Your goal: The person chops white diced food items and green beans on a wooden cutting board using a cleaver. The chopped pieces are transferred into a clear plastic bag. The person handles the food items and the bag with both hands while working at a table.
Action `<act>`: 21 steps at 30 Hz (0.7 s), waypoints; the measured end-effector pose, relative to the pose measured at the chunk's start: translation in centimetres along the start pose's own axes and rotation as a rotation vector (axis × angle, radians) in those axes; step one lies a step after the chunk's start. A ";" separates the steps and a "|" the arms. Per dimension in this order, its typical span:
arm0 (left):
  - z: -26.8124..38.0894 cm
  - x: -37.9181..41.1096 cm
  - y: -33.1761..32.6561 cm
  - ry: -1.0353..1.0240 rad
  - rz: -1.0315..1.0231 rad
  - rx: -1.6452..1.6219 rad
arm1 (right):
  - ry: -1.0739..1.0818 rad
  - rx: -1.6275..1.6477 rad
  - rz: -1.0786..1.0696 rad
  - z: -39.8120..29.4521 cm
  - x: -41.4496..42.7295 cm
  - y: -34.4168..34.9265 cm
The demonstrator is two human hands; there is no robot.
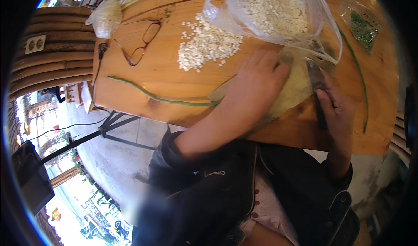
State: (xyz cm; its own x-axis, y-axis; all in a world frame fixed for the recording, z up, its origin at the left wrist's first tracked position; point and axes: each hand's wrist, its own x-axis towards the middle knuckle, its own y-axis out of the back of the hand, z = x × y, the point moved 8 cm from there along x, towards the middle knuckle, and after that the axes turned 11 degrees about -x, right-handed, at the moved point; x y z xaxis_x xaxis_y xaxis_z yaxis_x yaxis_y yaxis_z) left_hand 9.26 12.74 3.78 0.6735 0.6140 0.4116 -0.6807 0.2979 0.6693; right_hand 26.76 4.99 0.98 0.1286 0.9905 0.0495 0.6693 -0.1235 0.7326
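My right hand (334, 102) is closed around a knife (314, 70) with a metal blade and a dark lower part, pointing away from me. My left hand (263, 71) is bent over a pale yellowish thin sheet (295, 91) on the wooden table; motion blur and the hand itself hide what its fingers touch. Just beyond the left hand lies a loose pile of small white cut pieces (212, 45). A clear plastic bag (326, 45) stands behind both hands, filled with more white pieces (274, 9). A long green bean (163, 100) runs towards my left forearm and passes out of sight there.
Another long green bean (361, 79) lies on the right. Eyeglasses (138, 51), a tied plastic bag (106, 19) and a black plug (103, 48) are on the table's left. A small bag of chopped greens (364, 30) lies far right. The wooden table's (137, 82) near edge faces me.
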 end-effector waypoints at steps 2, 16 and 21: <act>0.4 0.2 -0.3 0.000 -0.037 -0.008 | 0.007 0.020 0.013 0.2 -0.1 -0.3; 1.1 -0.3 0.4 0.097 -0.244 -0.174 | -0.006 0.010 0.051 0.1 0.0 0.2; 1.1 0.2 0.9 0.095 -0.320 -0.220 | 0.007 -0.027 0.086 -0.1 -0.1 0.6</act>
State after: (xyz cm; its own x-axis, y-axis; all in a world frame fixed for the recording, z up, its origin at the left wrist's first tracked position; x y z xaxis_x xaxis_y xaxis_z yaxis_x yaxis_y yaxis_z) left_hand 9.06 12.29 5.16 0.8388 0.5266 0.1384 -0.4936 0.6281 0.6015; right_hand 27.06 4.79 1.44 0.1799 0.9766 0.1179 0.6356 -0.2068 0.7438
